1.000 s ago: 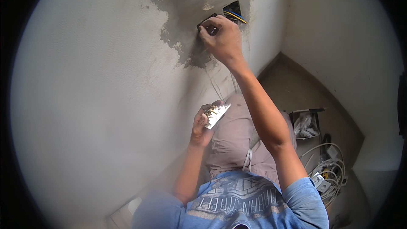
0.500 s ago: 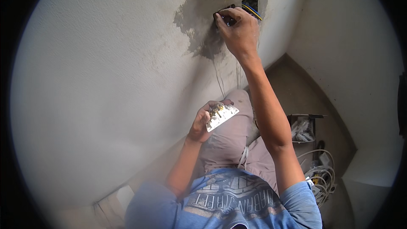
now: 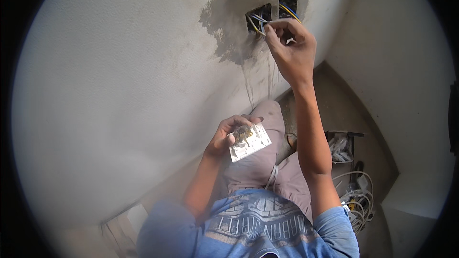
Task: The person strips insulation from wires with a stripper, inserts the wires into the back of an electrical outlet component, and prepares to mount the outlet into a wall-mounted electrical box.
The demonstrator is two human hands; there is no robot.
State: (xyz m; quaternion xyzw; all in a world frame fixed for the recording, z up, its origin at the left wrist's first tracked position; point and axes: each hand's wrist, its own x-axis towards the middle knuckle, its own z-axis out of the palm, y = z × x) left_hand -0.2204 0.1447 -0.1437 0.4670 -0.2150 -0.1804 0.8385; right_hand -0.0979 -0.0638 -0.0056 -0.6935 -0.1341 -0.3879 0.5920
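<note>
A white electrical socket plate (image 3: pixel 259 139) is gripped in my left hand (image 3: pixel 220 138), its back with brass-coloured terminals facing up above my thigh. Higher up at the wall, thumb and fingers of my right hand (image 3: pixel 297 52) pinch together on the ends of electrical wires (image 3: pixel 258 18). These wires, pale and yellowish, come out of the left of two square wall openings (image 3: pixel 250 23). From the right wall opening (image 3: pixel 292 3), blue and yellow wires (image 3: pixel 289 10) stick out just above my right knuckles. My fingers hide the wire tips.
Dark damp plaster (image 3: pixel 229 33) surrounds the openings on the white wall (image 3: pixel 119 76). On the floor to the right stand an open box (image 3: pixel 340 148) holding plastic-wrapped pieces and a coil of white cable (image 3: pixel 361 203). A second wall (image 3: pixel 397 67) rises at the right.
My right hand has moved right and slightly down, pulling away from the left opening, whose wires now show. The socket plate has tilted, turning its back more into view.
</note>
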